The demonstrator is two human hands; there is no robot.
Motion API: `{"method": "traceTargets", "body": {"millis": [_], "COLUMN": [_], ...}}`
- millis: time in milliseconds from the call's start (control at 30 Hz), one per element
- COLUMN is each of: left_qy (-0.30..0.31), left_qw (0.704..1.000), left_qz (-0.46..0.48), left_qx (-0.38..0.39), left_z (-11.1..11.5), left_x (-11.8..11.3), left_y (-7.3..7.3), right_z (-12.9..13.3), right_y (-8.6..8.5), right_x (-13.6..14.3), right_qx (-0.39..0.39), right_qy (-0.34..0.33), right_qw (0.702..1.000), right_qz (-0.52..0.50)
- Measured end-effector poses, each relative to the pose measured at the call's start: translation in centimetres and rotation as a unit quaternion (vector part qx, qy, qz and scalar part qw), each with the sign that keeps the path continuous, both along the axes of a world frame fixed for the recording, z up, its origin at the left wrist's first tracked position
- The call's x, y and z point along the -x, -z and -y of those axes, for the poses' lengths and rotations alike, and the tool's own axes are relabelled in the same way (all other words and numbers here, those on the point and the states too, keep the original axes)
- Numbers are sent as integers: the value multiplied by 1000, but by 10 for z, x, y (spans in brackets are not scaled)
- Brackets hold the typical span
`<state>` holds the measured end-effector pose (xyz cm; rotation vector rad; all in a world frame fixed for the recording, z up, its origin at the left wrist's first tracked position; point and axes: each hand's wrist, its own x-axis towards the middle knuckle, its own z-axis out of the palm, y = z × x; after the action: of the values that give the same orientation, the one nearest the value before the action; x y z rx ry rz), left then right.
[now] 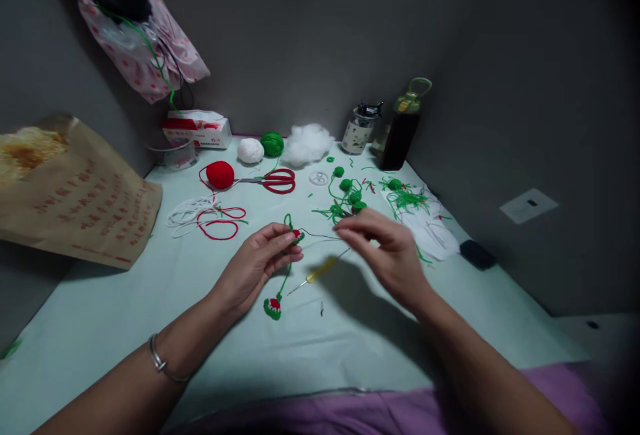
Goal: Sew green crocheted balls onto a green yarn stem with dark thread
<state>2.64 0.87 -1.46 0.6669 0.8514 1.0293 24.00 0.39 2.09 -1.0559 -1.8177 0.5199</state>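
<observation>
My left hand (263,255) pinches a small crocheted watermelon slice (298,237), red with a green edge, partly hidden by my fingers. A dark thread (320,235) runs from this slice towards my right hand (385,248), whose thumb and forefinger are pressed together at its far end. Whether a needle is in that pinch I cannot make out. From the held slice a green cord (285,279) hangs down to a second crocheted slice (273,307) lying on the table. A crochet hook (320,271) with a yellow handle lies between my hands. Nearer me rests a small dark clip-like object (322,308).
Red-handled scissors (279,181) lie beside a red yarn ball (220,175). Behind are white yarn (251,150), green yarn (272,144) and stuffing (307,145). Green scraps (410,201) litter the right. A bottle (400,131) and jar (357,131) stand behind; a paper bag (95,201) stands left.
</observation>
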Motion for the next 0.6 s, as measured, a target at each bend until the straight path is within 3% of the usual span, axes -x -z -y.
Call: {"method": "traceTargets", "body": {"millis": [133,367,600], "left_qy": [6,11,11], "left_qw": [1000,999,991], "left_qz": [-3,-31,-96], "left_qx": [-19,-42,-95], "left_z": [3,5,4], "left_x": [-3,-6,-4], "left_y": [-1,-5,6], "right_z": [9,8,10], "right_y": [11,16,17], "right_x": [19,19,20], "right_qx": [-53,-54,-19], "right_qy": [-41,-31,-12], "right_qw": [991,985,980], "right_qz": [119,163,199]}}
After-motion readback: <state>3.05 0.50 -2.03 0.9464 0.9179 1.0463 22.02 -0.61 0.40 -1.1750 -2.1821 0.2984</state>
